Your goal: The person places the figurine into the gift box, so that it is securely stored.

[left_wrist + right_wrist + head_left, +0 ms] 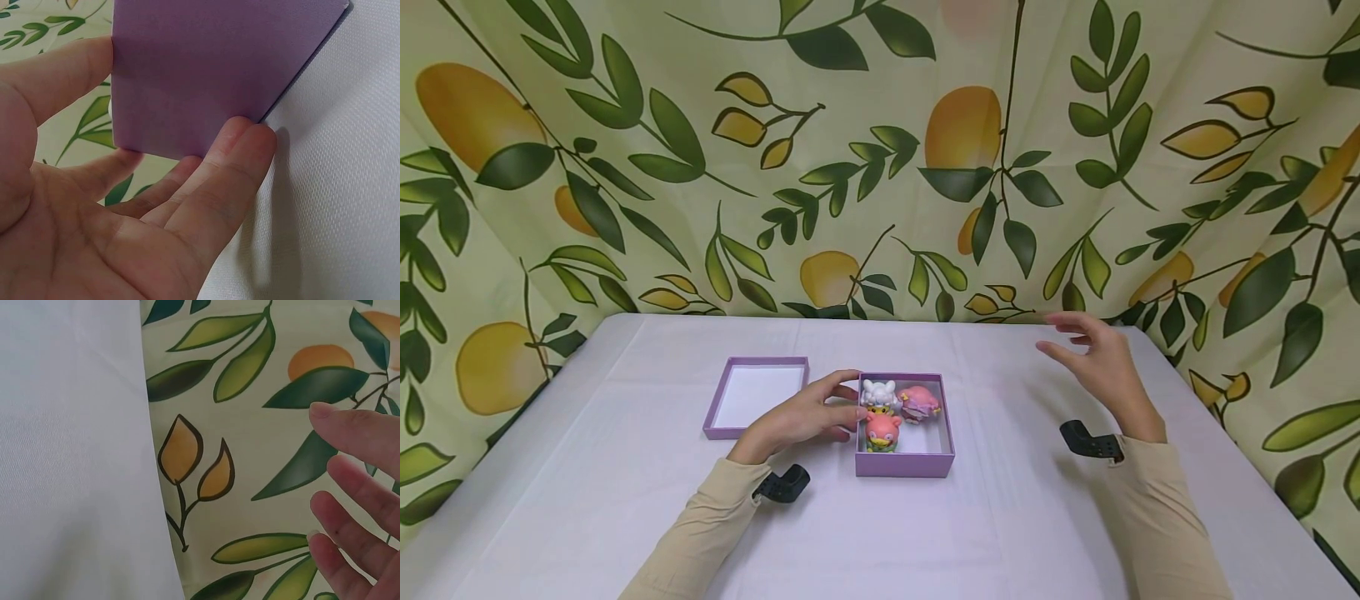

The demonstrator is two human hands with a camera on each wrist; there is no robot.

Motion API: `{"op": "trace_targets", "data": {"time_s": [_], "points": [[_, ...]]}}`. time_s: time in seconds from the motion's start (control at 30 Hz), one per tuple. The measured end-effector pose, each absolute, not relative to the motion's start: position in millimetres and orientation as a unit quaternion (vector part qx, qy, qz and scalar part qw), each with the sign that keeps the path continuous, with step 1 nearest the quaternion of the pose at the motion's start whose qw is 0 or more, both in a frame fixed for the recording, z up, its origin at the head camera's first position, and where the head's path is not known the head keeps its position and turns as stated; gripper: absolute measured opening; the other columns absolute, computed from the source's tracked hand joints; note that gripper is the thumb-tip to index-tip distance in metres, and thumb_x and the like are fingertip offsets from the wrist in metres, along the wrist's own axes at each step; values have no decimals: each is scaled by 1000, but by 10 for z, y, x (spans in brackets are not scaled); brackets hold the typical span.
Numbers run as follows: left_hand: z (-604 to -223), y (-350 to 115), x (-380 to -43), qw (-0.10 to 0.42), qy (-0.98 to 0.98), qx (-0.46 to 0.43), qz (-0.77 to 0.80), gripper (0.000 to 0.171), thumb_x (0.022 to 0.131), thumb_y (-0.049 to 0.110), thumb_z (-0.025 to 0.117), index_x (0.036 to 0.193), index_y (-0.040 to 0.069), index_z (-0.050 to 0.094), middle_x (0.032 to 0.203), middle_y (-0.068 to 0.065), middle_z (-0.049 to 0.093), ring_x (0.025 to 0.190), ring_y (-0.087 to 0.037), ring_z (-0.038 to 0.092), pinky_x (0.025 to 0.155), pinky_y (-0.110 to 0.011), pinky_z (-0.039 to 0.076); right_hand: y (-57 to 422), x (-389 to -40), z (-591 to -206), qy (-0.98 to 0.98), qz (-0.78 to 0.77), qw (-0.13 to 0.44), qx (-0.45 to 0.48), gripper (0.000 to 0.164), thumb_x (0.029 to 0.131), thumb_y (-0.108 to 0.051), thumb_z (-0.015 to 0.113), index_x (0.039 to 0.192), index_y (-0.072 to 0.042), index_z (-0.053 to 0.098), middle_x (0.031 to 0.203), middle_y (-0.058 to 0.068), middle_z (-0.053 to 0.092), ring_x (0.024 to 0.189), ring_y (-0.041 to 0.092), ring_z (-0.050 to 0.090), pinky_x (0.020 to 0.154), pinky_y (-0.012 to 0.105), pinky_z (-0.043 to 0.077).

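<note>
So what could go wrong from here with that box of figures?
The left hand touches the box, so a push might slide it. The figures sit in the open box; a sharp tilt could spill them. The lid lies close to that hand and might get bumped.

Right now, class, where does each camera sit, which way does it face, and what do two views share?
Head: worn on the head, facing forward and down at the purple box; left hand, right hand and sleeves show.
Left wrist: on that wrist, facing the box's side; the left hand shows.
Right wrist: on that wrist, facing the white tablecloth edge and leafy curtain; the right hand shows.
Shared: head and left wrist views both show the left hand touching the purple box.
</note>
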State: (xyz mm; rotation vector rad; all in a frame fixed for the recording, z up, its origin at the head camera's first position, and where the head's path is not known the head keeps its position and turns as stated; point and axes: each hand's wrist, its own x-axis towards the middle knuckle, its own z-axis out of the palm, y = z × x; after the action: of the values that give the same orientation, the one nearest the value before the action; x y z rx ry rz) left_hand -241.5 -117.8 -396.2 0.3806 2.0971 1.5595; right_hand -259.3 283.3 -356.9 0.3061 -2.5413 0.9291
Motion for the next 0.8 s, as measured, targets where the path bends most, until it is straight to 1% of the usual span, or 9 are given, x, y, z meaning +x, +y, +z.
{"op": "trace_targets", "data": {"time_s": [0.07,0.13,0.3,0.33,0.47,0.53,0.67,0.73,0.8], "points": [[-3960,-1179,-2414,248,770,139,571,71,95,24,68,153,8,30,140,-24,44,96,-20,66,90,-38,59,2865,-2588,-3573,-914,330,211,107,42,87,-15,77,124,0,62,123,21,66,113,36,60,91,11,47],[-3959,-1178,-2414,248,770,139,571,71,95,24,68,153,8,30,140,-24,44,96,-20,66,90,-38,59,2896,-2584,-3581,-915,325,215,103,42,88,-16,77,124,-1,62,122,20,66,113,35,61,87,5,43],[-3963,-1177,-2417,249,770,140,571,72,95,24,68,153,8,29,140,-25,44,95,-20,66,90,-38,59,2959,-2584,-3608,-919,314,220,89,40,88,-16,76,123,-2,63,121,20,66,112,36,60,93,40,53],[-3964,-1177,-2418,249,770,139,570,72,94,24,68,153,8,29,140,-25,44,95,-20,66,90,-38,59,2972,-2583,-3612,-919,314,221,86,40,88,-16,76,123,-2,63,120,21,66,112,36,60,93,40,53],[-3966,-1180,-2420,250,771,140,569,71,95,24,67,153,8,30,140,-25,44,96,-20,66,89,-38,59,3030,-2589,-3636,-918,315,227,78,39,88,-17,77,121,-2,64,120,22,66,108,27,60,88,13,49],[-3964,-1176,-2419,250,771,138,569,70,94,24,68,152,10,31,140,-24,45,96,-20,66,89,-37,59,3057,-2592,-3645,-920,313,227,68,39,88,-18,77,121,-3,65,120,22,66,105,19,59,84,6,43],[-3957,-1172,-2415,249,773,133,568,70,94,26,69,152,13,33,139,-22,46,96,-20,66,88,-37,59,3103,-2593,-3662,-923,315,215,48,41,89,-20,75,124,-2,63,122,24,63,106,23,58,92,36,55],[-3955,-1173,-2412,249,773,132,569,70,94,26,69,152,13,33,139,-22,46,96,-20,66,88,-36,59,3126,-2592,-3669,-925,316,207,39,42,91,-20,74,126,-1,62,125,26,61,109,34,58,94,54,51],[-3954,-1174,-2412,250,771,137,570,70,94,25,68,152,12,32,139,-23,45,96,-20,66,87,-36,60,3147,-2587,-3675,-926,320,200,32,43,91,-21,73,128,-1,61,128,29,59,112,43,58,93,60,49]]}}
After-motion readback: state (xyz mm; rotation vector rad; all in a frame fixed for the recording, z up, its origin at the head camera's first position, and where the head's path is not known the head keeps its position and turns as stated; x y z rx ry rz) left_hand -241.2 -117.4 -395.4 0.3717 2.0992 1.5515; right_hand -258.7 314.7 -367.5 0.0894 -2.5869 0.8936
